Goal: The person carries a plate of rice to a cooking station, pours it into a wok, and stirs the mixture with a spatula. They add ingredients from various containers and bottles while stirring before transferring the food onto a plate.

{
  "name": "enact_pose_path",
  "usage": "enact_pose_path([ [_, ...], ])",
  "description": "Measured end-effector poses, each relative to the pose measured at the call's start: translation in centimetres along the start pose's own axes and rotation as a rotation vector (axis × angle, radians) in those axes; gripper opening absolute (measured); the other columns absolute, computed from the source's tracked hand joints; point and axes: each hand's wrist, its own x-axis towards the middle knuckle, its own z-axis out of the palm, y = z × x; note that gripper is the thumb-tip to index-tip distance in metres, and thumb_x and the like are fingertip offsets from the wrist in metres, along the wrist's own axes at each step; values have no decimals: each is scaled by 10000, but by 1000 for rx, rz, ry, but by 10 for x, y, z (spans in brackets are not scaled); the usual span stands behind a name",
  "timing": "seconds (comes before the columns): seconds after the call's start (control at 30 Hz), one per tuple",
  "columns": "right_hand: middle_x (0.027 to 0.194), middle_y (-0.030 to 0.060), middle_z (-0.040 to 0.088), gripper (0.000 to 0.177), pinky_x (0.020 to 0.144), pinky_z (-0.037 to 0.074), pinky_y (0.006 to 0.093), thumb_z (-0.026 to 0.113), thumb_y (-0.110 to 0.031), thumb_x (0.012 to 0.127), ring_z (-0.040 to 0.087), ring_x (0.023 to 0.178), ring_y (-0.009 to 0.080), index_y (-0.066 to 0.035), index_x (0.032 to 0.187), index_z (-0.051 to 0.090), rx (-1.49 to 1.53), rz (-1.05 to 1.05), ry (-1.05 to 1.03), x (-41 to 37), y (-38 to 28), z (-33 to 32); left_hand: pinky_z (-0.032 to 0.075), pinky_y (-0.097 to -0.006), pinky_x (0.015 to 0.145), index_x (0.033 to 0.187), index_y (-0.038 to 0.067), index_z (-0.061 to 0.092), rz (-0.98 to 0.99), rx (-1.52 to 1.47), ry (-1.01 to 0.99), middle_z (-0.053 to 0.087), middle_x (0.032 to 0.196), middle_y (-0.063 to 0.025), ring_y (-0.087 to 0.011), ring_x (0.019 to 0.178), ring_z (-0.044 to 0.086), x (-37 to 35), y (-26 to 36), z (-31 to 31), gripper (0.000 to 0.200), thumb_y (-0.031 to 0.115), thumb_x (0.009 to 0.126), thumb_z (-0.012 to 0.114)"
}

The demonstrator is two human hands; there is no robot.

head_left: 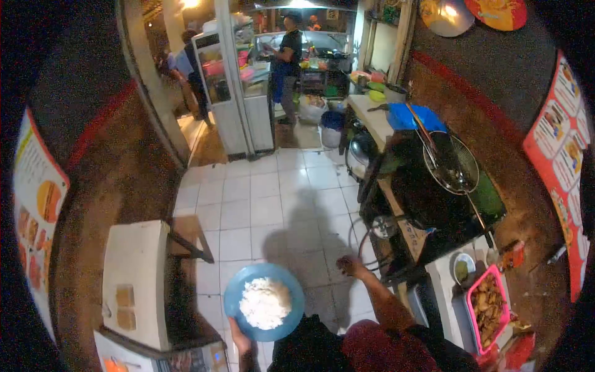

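My left hand [238,338] grips the lower left edge of a blue plate [232,301]. A mound of white rice [264,302] lies on the middle of that plate. To the right, my right hand [351,266] hangs over the tiled floor with its fingers loosely bent and somewhat apart, holding nothing. It is nearest to a hose [361,239] that loops beside the stove.
On the right, a strainer [474,167] rests over a dark wok [421,192]. A pink-rimmed basket [473,308] of browned food pieces stands nearer, beside a small bowl [464,268]. At left is a white table [133,248]. A person [288,59] stands by the far counter.
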Motion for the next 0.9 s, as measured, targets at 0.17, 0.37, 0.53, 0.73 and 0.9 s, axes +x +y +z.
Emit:
enact_pose_path([
  [0.17,680,97,585,198,558,488,276,524,-178,810,563,554,186,-63,950,603,-531,80,-214,36,123,7,376,-360,898,1270,5,305,25,-130,-116,437,1201,-135,-241,1072,451,141,20,55,508,362,910,314],
  [0.37,677,97,587,192,557,486,277,528,-179,806,563,554,185,-67,940,607,247,744,-61,43,82,-88,406,-324,838,1223,-23,354,261,493,-191,480,1130,-114,-202,983,484,337,50,149,494,365,924,286],
  [0.53,675,97,589,187,557,485,278,532,-180,803,564,553,183,-70,931,611,374,632,76,189,98,-167,379,-309,867,1202,-23,380,43,67,-385,491,1102,-100,-183,969,480,494,45,286,482,363,921,307],
  [0.73,672,97,591,181,556,483,279,536,-181,799,564,553,181,-74,921,616,400,422,105,371,145,-285,435,-306,745,1160,25,432,-81,264,-316,517,1025,-58,-169,917,491,570,10,436,464,399,910,316],
  [0.9,670,97,593,176,556,482,280,540,-182,796,564,553,180,-78,913,620,376,383,111,437,181,-375,440,-312,797,1210,8,399,-233,369,-276,486,1094,-119,-171,953,471,639,-27,477,425,308,913,354],
])
